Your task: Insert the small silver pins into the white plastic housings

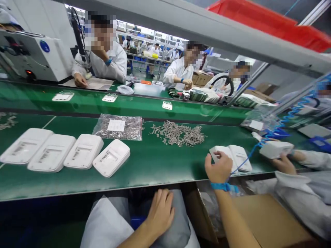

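So the white plastic housing (227, 151) by the right hand (219, 167) sits on the green work surface (165, 162), near the front edge, right up beside a second white housing (239, 155). Right hand's fingers are curled over the near end of the first one, but honestly can't tell if they're clamped on it or just touching. There's a blue wrist strap (224, 187) on that arm, with a thin cord running up to a coiled blue cord (292, 111). Left hand (160, 210) is just lying on the lap, nothing in it, fingers stretched out and close together

Further left of the housings there's a loose pile of small metal pieces (178, 133), then a clear plastic bag (131, 129) full of similar-looking bits with a white label (116, 125), plus four more white housings (88, 148) in a row. On the right, a co-worker's hands (284, 165) hold another housing (275, 150). Across the line, people in white coats (116, 65) sit behind a green belt (139, 103), and a red bin (271, 24) is up top
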`<state>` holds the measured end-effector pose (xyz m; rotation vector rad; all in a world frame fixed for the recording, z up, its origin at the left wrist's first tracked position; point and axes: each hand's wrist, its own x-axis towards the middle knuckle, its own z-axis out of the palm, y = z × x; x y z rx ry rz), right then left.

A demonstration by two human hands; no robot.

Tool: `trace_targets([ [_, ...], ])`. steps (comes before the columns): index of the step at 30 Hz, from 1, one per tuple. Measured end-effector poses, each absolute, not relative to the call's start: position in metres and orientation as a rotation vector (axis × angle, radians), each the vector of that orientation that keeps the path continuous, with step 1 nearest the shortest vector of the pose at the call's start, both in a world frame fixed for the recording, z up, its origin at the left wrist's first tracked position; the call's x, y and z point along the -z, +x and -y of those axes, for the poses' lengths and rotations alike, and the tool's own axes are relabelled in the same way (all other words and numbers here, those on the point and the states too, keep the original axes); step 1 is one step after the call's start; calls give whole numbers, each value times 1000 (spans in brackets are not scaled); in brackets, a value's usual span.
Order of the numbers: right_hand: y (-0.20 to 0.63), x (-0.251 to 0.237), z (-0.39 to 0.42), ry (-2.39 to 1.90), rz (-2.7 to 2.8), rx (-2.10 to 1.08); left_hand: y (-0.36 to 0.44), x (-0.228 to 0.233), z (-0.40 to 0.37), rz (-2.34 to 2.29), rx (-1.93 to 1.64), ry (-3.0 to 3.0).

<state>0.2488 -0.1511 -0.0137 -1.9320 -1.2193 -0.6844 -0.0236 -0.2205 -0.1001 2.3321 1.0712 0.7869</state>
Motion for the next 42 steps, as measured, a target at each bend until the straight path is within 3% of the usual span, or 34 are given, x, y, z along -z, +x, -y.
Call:
trace_targets([
  [5, 304, 25, 182, -2347, 1326, 795, -15, 146, 245, -1025, -693, 2452],
  [11, 234, 14, 188, -2163, 1736, 785, -8, 151, 243, -1005, -665, 2658],
  [15, 154, -6, 178, -1936, 2075, 546, -10, 137, 240, -787, -1059, 2835],
  [18, 110, -27, 153, -1829, 2228, 330, -23, 102, 220, -693, -1543, 2756],
  [20, 98, -43, 121, -1803, 2261, 165, -33, 68, 198, -802, -1682, 2633],
  [24, 106, -61, 33, -2001, 2334, 78, -48, 4, 141, -935, -1553, 2688],
  [27, 116, -55, -17, -2073, 2431, 99, -60, -19, 106, -1102, -1345, 2676],
  [42, 133, -46, -12, -1570, 3007, 259, -77, -9, 97, -1332, -964, 2314],
])
